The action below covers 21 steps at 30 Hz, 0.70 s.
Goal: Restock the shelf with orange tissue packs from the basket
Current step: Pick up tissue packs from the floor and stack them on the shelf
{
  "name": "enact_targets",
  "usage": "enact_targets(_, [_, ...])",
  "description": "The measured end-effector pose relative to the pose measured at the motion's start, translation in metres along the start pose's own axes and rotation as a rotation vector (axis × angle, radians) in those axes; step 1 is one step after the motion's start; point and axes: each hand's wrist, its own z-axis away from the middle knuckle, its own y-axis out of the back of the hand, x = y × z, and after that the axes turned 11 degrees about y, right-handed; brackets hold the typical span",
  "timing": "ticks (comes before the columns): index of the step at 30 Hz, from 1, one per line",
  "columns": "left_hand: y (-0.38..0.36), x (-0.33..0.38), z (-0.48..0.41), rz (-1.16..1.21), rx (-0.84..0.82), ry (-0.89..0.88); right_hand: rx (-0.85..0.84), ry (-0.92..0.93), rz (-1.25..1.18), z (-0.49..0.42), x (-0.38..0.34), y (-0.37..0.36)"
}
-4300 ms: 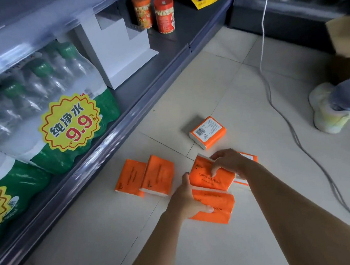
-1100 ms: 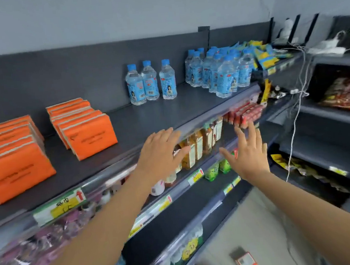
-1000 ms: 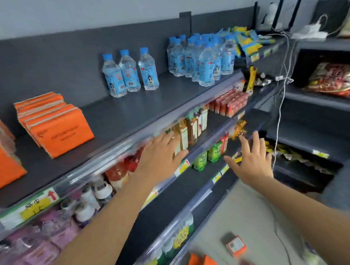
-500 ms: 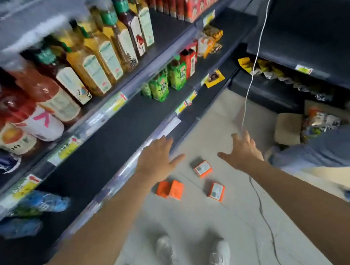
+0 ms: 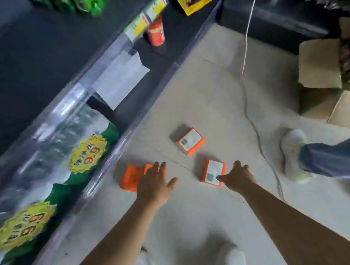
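Several orange tissue packs lie on the pale floor tiles in front of the shelf. One pack (image 5: 190,140) lies alone, label side up, farthest from me. My right hand (image 5: 237,176) reaches down beside a second label-up pack (image 5: 213,171), thumb at its near edge, holding nothing. Two plain orange packs (image 5: 131,178) lie side by side near the shelf base; my left hand (image 5: 156,185) hovers over their right part with fingers spread. No basket is in view.
The dark bottom shelf (image 5: 136,106) runs along the left with wrapped water bottle packs (image 5: 49,158) and a red can (image 5: 155,34). A white cable (image 5: 247,45) crosses the floor. Another person's leg and shoe (image 5: 295,156) stand at right, by an open cardboard box (image 5: 323,73).
My view dropped from the upper shelves with stacked orange packs to the floor. Both empty hands came down with it and are now close over the packs on the tiles.
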Motion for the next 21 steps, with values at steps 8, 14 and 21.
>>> enact_targets(8, [-0.14, 0.044, -0.172, 0.037, 0.162, -0.179, 0.184, -0.011, -0.1, -0.178, 0.04, -0.129])
enact_targets(14, [-0.175, 0.069, -0.248, 0.044, 0.23, -0.189, 0.263, 0.052, -0.016, -0.222, 0.031, -0.171])
enact_targets(21, [-0.178, 0.053, -0.239, 0.556, 0.234, -0.131, 0.292, 0.368, -0.716, -0.235, 0.002, -0.143])
